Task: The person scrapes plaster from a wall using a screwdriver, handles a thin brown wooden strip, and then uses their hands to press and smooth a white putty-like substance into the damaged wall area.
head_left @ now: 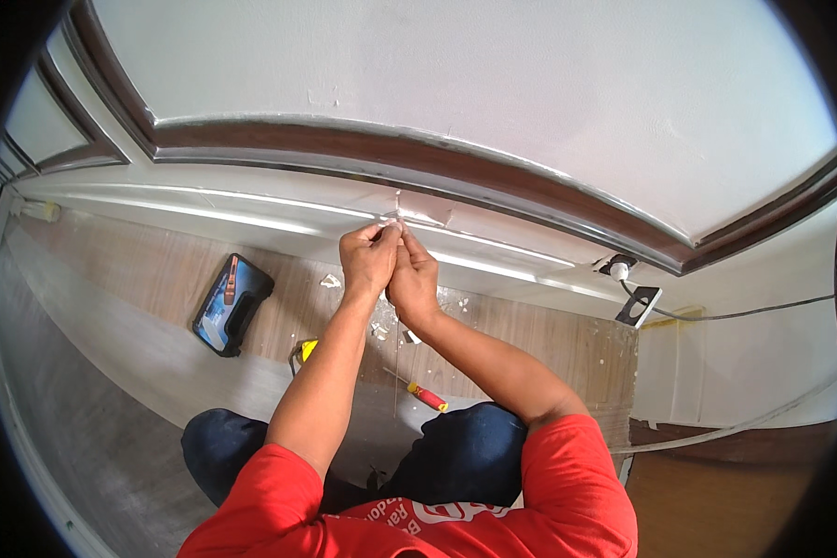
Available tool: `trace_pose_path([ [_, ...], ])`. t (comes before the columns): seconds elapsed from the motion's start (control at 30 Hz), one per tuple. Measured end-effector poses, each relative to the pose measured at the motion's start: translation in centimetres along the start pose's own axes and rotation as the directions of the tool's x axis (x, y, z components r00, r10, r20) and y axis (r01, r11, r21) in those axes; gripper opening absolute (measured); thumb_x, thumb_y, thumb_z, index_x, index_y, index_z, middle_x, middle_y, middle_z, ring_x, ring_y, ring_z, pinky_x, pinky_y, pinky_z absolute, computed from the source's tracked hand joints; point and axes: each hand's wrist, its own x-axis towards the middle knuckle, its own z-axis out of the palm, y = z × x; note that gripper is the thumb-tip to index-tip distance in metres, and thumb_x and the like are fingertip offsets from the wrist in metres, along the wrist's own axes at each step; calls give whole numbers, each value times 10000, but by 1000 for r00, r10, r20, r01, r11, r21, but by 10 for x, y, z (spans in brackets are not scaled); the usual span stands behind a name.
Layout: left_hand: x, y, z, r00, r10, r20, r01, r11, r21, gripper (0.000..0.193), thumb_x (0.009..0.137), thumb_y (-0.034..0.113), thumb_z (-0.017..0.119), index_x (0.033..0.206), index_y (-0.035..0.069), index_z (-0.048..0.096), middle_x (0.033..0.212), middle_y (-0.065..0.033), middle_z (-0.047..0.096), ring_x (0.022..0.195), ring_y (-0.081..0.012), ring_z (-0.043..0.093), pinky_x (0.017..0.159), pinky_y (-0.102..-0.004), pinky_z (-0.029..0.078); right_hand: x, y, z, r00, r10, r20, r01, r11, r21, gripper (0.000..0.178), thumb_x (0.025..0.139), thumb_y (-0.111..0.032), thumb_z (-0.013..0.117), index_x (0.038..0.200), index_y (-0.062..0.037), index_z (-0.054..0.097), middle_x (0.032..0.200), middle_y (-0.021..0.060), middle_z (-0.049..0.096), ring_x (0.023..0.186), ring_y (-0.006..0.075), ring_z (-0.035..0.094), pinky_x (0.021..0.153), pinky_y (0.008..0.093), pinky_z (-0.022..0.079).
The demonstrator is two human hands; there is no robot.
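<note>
My left hand and my right hand meet close to the wall, just above the white baseboard. Both are closed, with thumbs and fingertips pinched together at one spot. Whatever they pinch is too small and too covered by the fingers to make out. Right behind the fingertips, the wall shows a damaged patch with a vertical line above it. Pale broken flakes lie on the floor below my hands. A screwdriver with a red and yellow handle rests on the floor near my knee.
A black tool case with a blue printed label lies to the left. Beside my left forearm is a yellow and black object, partly hidden. At right, a white plug sits in a wall socket, its grey cable running right. Dark wooden moulding crosses the wall.
</note>
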Motion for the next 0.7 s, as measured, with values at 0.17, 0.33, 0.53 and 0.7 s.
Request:
trace_pose_path([
  [0.17,6,7,1,1000,14,23,-15,999,32,179,914,110,689,922,-62,738,776,2,674,699,-46,566,607,-207,455,6,5,-1,993,-122,-8,120,986,-113,422,1053,-139,462,1432,46,486,1212,140,671,1039,125,600,876,244,491],
  [0.33,6,-6,-3,998,63,21,-63,998,-28,210,903,135,680,896,-68,736,727,-7,681,669,-48,547,591,-247,464,-3,-13,6,994,-100,-42,93,984,-149,406,1045,-127,493,1404,62,510,1252,131,660,1065,125,603,915,244,489],
  [0.53,6,2,10,997,20,73,-16,998,-53,206,913,122,687,967,-70,736,831,-27,700,725,-65,592,632,-221,480,3,-11,-3,992,-84,-93,73,990,-122,409,1040,-103,490,1419,50,500,1199,128,672,1028,118,615,863,235,504],
  [0.7,-1,-1,14,997,51,51,-51,999,-15,211,912,144,692,879,-60,733,743,4,666,658,-52,553,576,-228,444,-2,-11,-14,998,-13,-62,11,1000,-28,404,1044,-129,493,1401,60,515,1214,115,668,1035,118,606,872,236,496],
])
